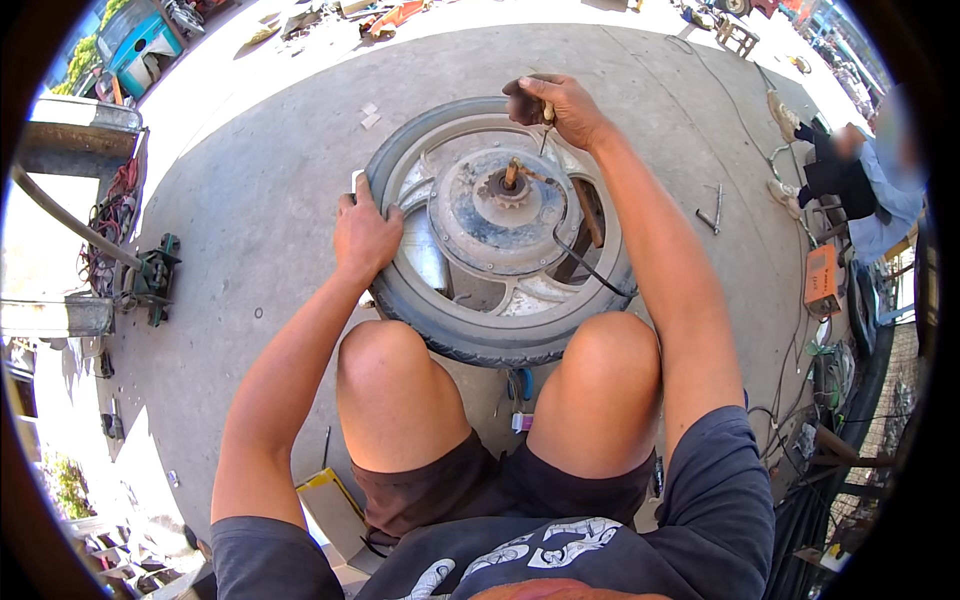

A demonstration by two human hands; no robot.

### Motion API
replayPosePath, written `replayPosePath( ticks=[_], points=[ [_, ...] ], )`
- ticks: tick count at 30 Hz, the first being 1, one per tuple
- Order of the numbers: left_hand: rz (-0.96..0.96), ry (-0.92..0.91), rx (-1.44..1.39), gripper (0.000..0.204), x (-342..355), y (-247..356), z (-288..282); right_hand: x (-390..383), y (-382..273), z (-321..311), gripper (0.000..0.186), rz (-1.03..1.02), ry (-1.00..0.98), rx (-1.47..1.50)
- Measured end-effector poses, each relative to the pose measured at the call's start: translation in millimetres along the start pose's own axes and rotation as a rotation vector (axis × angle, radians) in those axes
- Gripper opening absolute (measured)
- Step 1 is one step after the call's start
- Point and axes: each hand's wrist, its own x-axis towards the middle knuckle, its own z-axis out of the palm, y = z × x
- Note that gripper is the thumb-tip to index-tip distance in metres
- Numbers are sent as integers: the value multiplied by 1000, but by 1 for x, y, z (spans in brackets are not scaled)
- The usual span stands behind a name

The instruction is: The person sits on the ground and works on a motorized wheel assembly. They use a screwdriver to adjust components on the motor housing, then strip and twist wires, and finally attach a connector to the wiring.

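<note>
A spoked wheel with a hub motor (465, 215) and a dusty black tyre (480, 348) lies flat in front of my knees. From its centre rises a rusty axle (512, 172), and a black cable (590, 268) runs from there over the rim. My left hand (367, 232) grips the tyre and rim at the left, thumb on top. Above the wheel's far right part, my right hand (570, 108) is closed on a thin tool with a yellowish handle (548, 113), its narrow shaft pointing down. A blurred dark patch hides some of the fingers there.
A metal T-shaped tool (712, 210) lies on the concrete floor right of the wheel. Beyond sits another person (845, 165), near an orange box (822, 280) and trailing cables. Blue-handled pliers (519, 383) lie between my knees. A cardboard box (330, 510) stands by my left thigh.
</note>
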Motion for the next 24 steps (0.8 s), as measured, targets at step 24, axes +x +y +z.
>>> replayPosePath(
  ticks=[24],
  points=[
    [-22, -12, 10, 74, 0, -1, -1, 0, -3, 2, 30, 59, 34, 107]
  ],
)
